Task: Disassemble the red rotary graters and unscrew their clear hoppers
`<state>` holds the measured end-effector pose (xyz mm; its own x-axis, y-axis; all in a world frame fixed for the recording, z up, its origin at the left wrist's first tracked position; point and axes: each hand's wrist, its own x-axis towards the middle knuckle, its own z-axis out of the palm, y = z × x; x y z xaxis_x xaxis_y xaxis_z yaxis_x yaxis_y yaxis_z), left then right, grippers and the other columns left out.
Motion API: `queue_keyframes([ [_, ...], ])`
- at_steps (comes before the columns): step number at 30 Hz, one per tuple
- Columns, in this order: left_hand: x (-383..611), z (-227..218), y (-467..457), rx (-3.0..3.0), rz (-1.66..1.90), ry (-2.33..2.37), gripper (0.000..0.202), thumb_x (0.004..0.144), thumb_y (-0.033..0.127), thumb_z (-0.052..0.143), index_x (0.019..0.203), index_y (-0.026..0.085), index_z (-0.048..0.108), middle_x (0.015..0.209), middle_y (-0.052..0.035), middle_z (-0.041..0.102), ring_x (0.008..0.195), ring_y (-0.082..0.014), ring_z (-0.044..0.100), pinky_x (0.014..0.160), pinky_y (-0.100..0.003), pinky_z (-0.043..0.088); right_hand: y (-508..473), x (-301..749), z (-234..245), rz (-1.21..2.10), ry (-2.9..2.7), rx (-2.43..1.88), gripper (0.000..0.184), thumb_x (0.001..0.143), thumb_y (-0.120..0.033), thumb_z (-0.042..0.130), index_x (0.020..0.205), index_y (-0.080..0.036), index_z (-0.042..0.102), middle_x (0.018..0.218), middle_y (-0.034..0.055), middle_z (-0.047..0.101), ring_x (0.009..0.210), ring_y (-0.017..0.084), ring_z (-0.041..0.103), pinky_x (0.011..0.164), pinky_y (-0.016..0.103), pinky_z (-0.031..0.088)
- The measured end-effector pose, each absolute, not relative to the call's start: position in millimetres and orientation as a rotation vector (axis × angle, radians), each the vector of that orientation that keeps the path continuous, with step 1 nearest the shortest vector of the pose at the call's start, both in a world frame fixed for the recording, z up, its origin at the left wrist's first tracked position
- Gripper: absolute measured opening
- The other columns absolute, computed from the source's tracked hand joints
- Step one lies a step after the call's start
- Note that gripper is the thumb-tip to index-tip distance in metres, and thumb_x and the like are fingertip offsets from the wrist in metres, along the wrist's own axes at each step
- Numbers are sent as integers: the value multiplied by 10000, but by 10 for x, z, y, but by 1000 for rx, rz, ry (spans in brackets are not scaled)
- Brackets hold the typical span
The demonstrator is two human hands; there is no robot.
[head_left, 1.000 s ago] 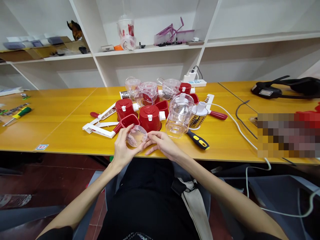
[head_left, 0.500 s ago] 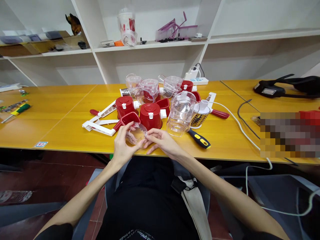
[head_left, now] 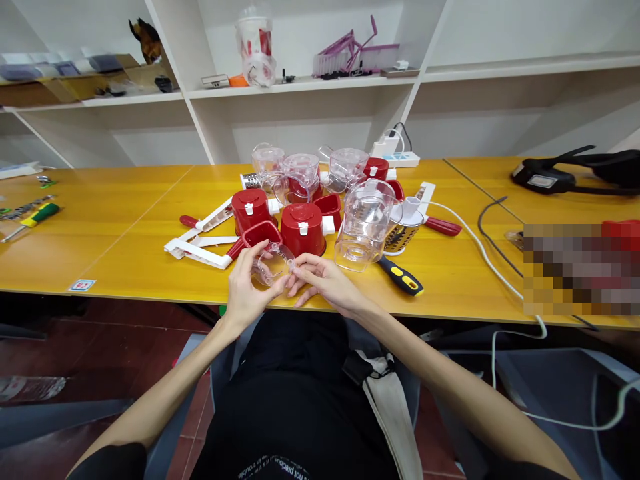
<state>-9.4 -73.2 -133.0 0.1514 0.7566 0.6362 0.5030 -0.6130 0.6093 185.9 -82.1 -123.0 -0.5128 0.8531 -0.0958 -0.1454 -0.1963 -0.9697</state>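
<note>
Over the table's front edge, my left hand (head_left: pixel 247 287) curls its thumb and fingers around a clear plastic ring (head_left: pixel 275 262). My right hand (head_left: pixel 325 280) pinches the ring's right side at a small tab. Just behind the ring are two red plastic housings (head_left: pixel 303 230) with white clips and a red square hopper (head_left: pixel 261 233). White folding arms with red handles (head_left: pixel 200 250) lie to the left of my left hand. A large clear plastic body (head_left: pixel 365 223) stands beyond my right hand, beside a drum grater (head_left: pixel 403 233).
Several clear plastic parts (head_left: pixel 345 167) are grouped at the back of the yellow table (head_left: pixel 135 260). A black-and-yellow handled tool (head_left: pixel 401 277) lies at right, near a white cable (head_left: pixel 480 247). A screwdriver (head_left: pixel 37 218) is far left. White shelves (head_left: pixel 300 90) stand behind.
Both hands stay on the clear ring with almost no movement. The camera view has shifted slightly.
</note>
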Motion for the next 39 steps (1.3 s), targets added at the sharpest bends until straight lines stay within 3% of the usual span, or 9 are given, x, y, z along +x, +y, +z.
queue_keyframes([
  [6,-93,-1341,-726,2173,1446,1232,601,831,464,742,1345,219,549,1106,-57,650,760,-131,636,798,-322,572,-825,1848,-1245,1802,-1338,-866,464,946,-460,515,1211,-81,549,957,39,606,864,17,584,776,166,559],
  [15,-85,-1326,-727,2170,1472,1227,582,819,413,767,1329,218,567,1101,-52,654,941,-184,669,873,-337,557,-802,1842,-1253,1790,-1324,-892,442,940,-433,533,1204,-80,552,965,39,606,871,17,584,781,165,561],
  [25,-96,-1345,-717,2164,1450,1234,589,844,470,725,1346,216,551,1108,-61,654,810,-150,653,801,-319,562,-800,1848,-1271,1769,-1355,-876,435,938,-431,538,1188,-77,557,938,32,603,847,10,579,758,151,553],
  [39,-90,-1329,-716,2179,1461,1223,551,858,463,713,1327,211,572,1086,-57,663,866,-170,659,832,-332,555,-822,1844,-1250,1765,-1374,-897,458,942,-462,522,1190,-79,554,928,31,599,837,10,572,758,155,548],
])
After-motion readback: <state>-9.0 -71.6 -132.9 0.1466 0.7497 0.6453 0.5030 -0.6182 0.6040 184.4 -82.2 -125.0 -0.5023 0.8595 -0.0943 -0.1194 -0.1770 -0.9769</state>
